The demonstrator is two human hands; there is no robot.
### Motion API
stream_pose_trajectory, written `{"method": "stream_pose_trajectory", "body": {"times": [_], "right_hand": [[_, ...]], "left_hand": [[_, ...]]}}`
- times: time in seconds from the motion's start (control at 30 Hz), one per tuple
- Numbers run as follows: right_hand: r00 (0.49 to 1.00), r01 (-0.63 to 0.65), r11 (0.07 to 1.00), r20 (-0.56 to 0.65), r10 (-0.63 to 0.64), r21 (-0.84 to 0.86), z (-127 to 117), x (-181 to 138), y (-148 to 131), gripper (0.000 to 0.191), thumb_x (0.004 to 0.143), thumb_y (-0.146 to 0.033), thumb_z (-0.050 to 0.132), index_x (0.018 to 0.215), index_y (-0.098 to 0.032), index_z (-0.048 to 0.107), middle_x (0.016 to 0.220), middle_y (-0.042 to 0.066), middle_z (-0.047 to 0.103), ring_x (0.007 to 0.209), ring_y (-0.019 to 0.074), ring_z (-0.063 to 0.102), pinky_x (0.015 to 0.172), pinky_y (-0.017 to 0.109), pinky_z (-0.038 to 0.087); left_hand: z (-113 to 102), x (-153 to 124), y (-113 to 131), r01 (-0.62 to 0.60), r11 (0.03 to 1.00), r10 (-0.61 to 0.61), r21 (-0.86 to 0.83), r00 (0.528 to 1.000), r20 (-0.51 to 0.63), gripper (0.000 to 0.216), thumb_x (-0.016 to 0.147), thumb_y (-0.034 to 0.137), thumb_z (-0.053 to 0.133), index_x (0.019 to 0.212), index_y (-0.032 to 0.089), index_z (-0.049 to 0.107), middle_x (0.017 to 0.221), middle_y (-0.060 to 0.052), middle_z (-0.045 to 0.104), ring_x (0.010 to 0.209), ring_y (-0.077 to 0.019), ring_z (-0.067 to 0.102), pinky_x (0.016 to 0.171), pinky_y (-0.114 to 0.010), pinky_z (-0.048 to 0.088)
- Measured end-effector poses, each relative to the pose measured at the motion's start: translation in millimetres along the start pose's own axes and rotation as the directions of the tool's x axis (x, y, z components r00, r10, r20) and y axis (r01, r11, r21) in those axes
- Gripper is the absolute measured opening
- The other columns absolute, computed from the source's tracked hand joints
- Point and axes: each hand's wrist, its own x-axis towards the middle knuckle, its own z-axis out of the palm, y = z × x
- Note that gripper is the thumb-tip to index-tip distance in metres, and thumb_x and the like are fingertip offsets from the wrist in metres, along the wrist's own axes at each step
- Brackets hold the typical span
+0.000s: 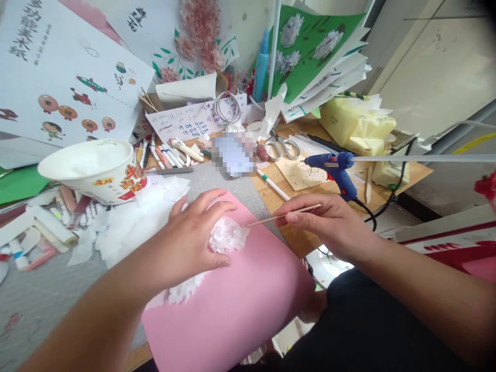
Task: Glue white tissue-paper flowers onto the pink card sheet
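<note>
A sheet of pink paper (248,299) lies over the table's near edge, its lower part curving down. On it sits a ruffled white paper flower (227,235). My left hand (197,232) arches around this flower with fingers and thumb spread apart. Beneath my left wrist a second white paper cluster (186,290) is partly hidden. Between the thumb and fingers of my right hand (318,219) is a thin wooden stick (284,215), its tip close to the flower's right edge; whether it touches I cannot tell. Loose white paper pieces (129,232) are heaped to the left.
A white paper bowl (89,170) stands at the left, near several markers (170,155). A blue glue gun (335,170), scissors (282,146) and a yellow tissue pack (354,124) lie at the right. Green paper with white flowers (306,51) leans behind.
</note>
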Motion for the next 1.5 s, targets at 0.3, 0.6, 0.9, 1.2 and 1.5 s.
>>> {"method": "stream_pose_trajectory", "body": {"times": [0.3, 0.6, 0.9, 1.2, 1.5], "right_hand": [[0.985, 0.099, 0.995, -0.138, -0.098, -0.004, 0, 5, -2, 0.018, 0.077, -0.04, 0.09, 0.085, -0.024, 0.083, 0.073, 0.002, 0.079, 0.073, 0.0182, 0.075, 0.076, 0.034, 0.063], [0.987, -0.019, 0.989, -0.153, 0.042, 0.143, 9, 3, -6, 0.031, 0.065, -0.045, 0.094, 0.069, -0.02, 0.075, 0.068, 0.0, 0.07, 0.062, 0.0131, 0.064, 0.068, 0.03, 0.055], [0.928, -0.269, 0.912, -0.169, 0.332, 0.31, 27, -25, 2, 0.043, 0.064, -0.053, 0.092, 0.077, -0.019, 0.069, 0.059, 0.001, 0.066, 0.055, 0.0157, 0.063, 0.055, 0.029, 0.051], [0.89, -0.304, 0.844, -0.186, 0.417, 0.441, 49, -60, -4, 0.057, 0.054, -0.062, 0.1, 0.077, -0.017, 0.073, 0.062, 0.002, 0.073, 0.062, 0.0145, 0.069, 0.065, 0.026, 0.053], [0.982, -0.091, 0.942, -0.126, 0.138, 0.323, 50, -37, 11, 0.043, 0.067, -0.055, 0.098, 0.073, -0.019, 0.074, 0.065, -0.002, 0.073, 0.063, 0.0113, 0.07, 0.063, 0.022, 0.056]], "left_hand": [[70, -86, 86, -0.286, 0.893, 0.385, 0.347, 0.884, -0.265, 0.046, 0.097, 0.037, 0.061, 0.142, 0.027, 0.06, 0.149, -0.009, 0.067, 0.14, -0.0337, 0.057, 0.115, -0.048, 0.043], [92, -88, 65, -0.363, 0.812, 0.503, 0.457, 0.832, -0.234, 0.053, 0.1, 0.018, 0.058, 0.152, 0.026, 0.054, 0.154, -0.015, 0.064, 0.141, -0.03, 0.062, 0.117, -0.042, 0.047], [74, -122, 33, -0.449, 0.834, 0.525, 0.319, 0.824, -0.211, 0.057, 0.094, -0.001, 0.048, 0.146, 0.018, 0.062, 0.164, -0.01, 0.055, 0.158, -0.0257, 0.044, 0.128, -0.04, 0.044], [53, -138, 9, -0.503, 0.821, 0.56, 0.271, 0.802, -0.207, 0.054, 0.099, -0.004, 0.043, 0.143, 0.016, 0.066, 0.155, -0.005, 0.066, 0.151, -0.0188, 0.053, 0.131, -0.034, 0.038], [44, -131, 22, -0.47, 0.831, 0.546, 0.297, 0.789, -0.281, 0.036, 0.1, 0.007, 0.049, 0.125, 0.012, 0.074, 0.125, -0.011, 0.079, 0.113, -0.0266, 0.07, 0.095, -0.038, 0.059]]}}
